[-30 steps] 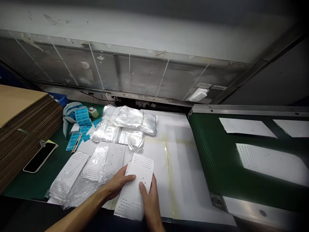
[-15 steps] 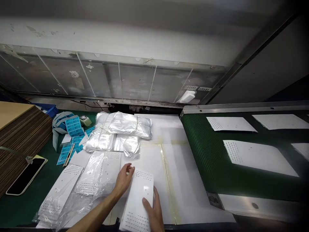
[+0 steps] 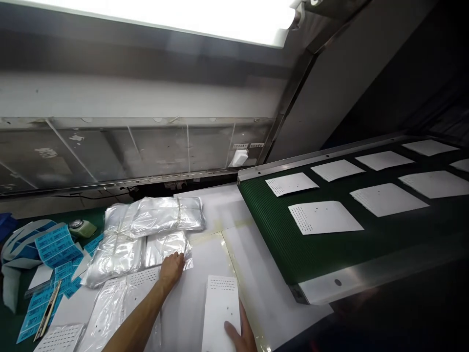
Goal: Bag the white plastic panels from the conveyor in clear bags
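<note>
White dash-marked card (image 3: 221, 298) was held by the right hand (image 3: 245, 335) alone, over the white paper (image 3: 264, 278); the left hand (image 3: 171, 270), freed, had been moved from beside it to the clear plastic bags (image 3: 161, 248), fingers curled, though whether any was pinched could not be told.

The held card stack (image 3: 220, 305) is white with rows of black dashes, like the nearest white card (image 3: 324, 218) on the green, finely ribbed belt (image 3: 260, 215), while the bags (image 3: 159, 215) gleam clear-silver, the label sheets (image 3: 54, 246) are bright blue with dark print, and the jar (image 3: 86, 229) is pale green.
</note>
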The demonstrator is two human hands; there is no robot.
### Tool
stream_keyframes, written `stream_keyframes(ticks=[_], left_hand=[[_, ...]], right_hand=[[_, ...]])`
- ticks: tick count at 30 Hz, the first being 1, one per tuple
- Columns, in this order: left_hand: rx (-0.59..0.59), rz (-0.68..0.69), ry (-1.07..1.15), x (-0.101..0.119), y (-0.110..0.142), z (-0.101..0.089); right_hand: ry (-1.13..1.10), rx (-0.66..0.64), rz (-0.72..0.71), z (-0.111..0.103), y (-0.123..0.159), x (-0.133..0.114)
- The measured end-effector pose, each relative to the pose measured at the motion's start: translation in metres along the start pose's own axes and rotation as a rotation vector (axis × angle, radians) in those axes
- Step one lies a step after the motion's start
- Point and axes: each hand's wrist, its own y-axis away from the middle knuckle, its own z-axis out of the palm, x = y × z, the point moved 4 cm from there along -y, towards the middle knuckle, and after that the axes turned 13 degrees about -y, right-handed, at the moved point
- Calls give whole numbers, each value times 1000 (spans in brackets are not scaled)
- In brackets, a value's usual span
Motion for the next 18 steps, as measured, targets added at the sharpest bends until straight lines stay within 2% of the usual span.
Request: stream_keyframes(ticks=[3, 8, 12, 18], left_hand=[[20, -28, 79, -4, 7, -1], [95, -156, 381, -19, 15, -9], [117, -242, 724, -33, 15, -22], [73, -342, 1218, -59, 18, -42]], right_hand=[[-54, 33, 109, 3, 4, -3], [-112, -101, 216, 34, 6, -20], [-163, -201, 195, 64, 0, -36], [-132, -364, 167, 99, -7, -59]])
